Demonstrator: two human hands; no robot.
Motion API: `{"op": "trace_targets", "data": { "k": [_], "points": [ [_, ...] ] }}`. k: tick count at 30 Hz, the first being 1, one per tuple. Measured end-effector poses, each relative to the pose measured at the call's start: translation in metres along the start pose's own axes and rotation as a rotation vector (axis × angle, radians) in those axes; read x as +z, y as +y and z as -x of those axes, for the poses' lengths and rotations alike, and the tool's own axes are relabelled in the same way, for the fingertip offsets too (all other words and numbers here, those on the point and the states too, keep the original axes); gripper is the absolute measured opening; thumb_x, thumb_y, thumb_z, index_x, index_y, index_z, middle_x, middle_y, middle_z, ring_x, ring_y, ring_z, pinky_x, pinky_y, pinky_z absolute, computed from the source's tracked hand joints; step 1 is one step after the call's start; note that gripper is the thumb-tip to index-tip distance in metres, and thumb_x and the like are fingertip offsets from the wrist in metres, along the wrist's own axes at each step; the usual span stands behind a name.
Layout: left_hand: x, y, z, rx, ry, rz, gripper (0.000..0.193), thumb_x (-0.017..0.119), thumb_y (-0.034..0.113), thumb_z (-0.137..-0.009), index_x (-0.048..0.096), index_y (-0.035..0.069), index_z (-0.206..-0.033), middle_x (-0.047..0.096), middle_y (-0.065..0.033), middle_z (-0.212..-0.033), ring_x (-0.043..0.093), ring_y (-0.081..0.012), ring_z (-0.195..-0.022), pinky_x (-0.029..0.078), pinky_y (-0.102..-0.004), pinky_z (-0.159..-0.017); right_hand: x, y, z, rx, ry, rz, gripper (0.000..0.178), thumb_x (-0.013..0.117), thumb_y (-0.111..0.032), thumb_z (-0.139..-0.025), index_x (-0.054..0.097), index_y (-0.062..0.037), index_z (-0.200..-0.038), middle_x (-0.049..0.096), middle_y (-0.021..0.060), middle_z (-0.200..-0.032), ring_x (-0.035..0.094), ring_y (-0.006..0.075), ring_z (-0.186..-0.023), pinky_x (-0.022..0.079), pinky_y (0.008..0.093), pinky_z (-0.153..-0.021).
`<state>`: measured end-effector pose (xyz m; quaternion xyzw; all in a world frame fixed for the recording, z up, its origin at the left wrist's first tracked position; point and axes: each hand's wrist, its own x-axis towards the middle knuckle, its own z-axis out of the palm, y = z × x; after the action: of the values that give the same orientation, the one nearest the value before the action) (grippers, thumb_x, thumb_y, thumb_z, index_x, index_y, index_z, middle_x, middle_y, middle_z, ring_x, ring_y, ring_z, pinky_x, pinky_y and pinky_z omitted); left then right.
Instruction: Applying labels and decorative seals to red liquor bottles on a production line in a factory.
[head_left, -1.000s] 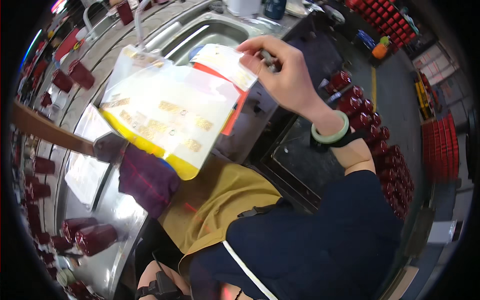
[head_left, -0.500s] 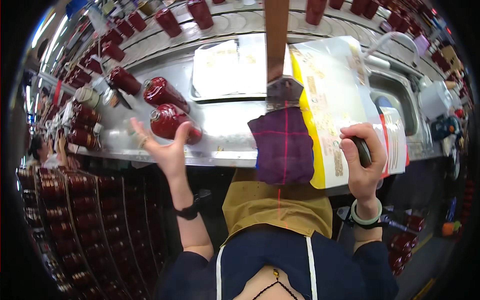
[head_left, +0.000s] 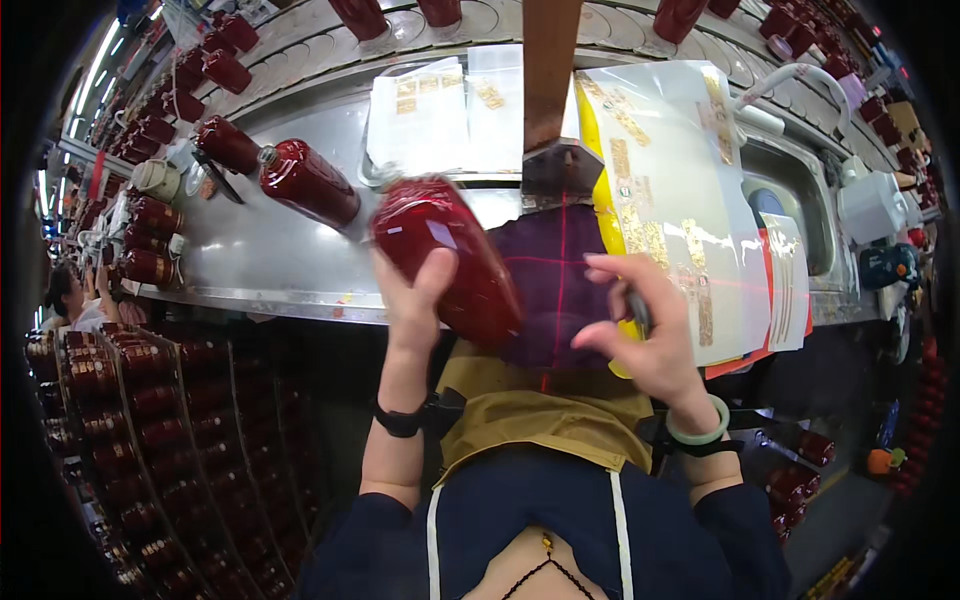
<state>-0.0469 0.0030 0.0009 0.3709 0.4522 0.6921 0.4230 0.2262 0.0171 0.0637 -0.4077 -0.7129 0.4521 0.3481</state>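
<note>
My left hand (head_left: 408, 305) grips a dark red glossy bottle (head_left: 450, 255), tilted, its upper end away from me and its base over the purple cloth pad (head_left: 555, 235). Right of the pad, my right hand (head_left: 650, 335) has thumb and forefinger spread toward the bottle's base. Its other fingers curl round a small dark rounded tool (head_left: 637, 308), mostly hidden. Thin red light lines cross on the pad. Another red bottle (head_left: 308, 182) lies on the metal counter beyond my left hand, with one more (head_left: 228, 145) behind it.
Sheets with gold labels (head_left: 640, 185) lie on the right, beside a sink (head_left: 825, 220). More label sheets (head_left: 420, 115) sit at the back, left of a brown post (head_left: 548, 75). A conveyor (head_left: 470, 30) carries red bottles. Racked bottles (head_left: 150, 430) stand at lower left.
My left hand has taken the nearer red bottle from the counter and brought it right to the pad. My right hand has moved left toward it, still holding the dark tool.
</note>
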Motion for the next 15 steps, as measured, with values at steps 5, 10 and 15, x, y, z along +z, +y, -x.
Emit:
{"op": "trace_targets", "data": {
  "k": [5,10,15],
  "points": [
    [0.081,0.006,0.004,-0.436,-0.258,0.184,0.049,0.068,0.033,-0.102,0.054,0.001,-0.136,0.068,-0.0089,-0.119,0.067,-0.0125,-0.097,0.056,-0.0301,-0.085,0.022,-0.004,0.012,-0.201,-0.032,0.307,0.133,0.099,-0.042,-0.063,0.021,0.0057,-0.161,0.048,0.0305,-0.149,0.055,0.0453,-0.133,0.048,0.0463,-0.110],
    [0.101,-0.012,0.004,-0.582,-0.127,0.167,0.055,0.065,0.044,-0.103,0.049,-0.003,-0.128,0.067,-0.0112,-0.111,0.068,-0.0121,-0.093,0.057,-0.0288,-0.081,0.018,0.019,0.015,-0.066,-0.008,0.187,0.129,0.099,-0.031,-0.066,0.020,0.0088,-0.160,0.053,0.0309,-0.144,0.058,0.0417,-0.130,0.052,0.0448,-0.104],
    [0.104,-0.024,-0.003,-0.488,-0.131,0.067,0.053,0.065,0.037,-0.104,0.047,-0.004,-0.134,0.065,-0.0142,-0.121,0.067,-0.0155,-0.102,0.056,-0.0300,-0.085,0.014,0.028,0.006,-0.023,0.015,0.115,0.128,0.100,-0.027,-0.066,0.020,0.0103,-0.159,0.059,0.0252,-0.140,0.064,0.0348,-0.125,0.051,0.0400,-0.105]
  ]
}}
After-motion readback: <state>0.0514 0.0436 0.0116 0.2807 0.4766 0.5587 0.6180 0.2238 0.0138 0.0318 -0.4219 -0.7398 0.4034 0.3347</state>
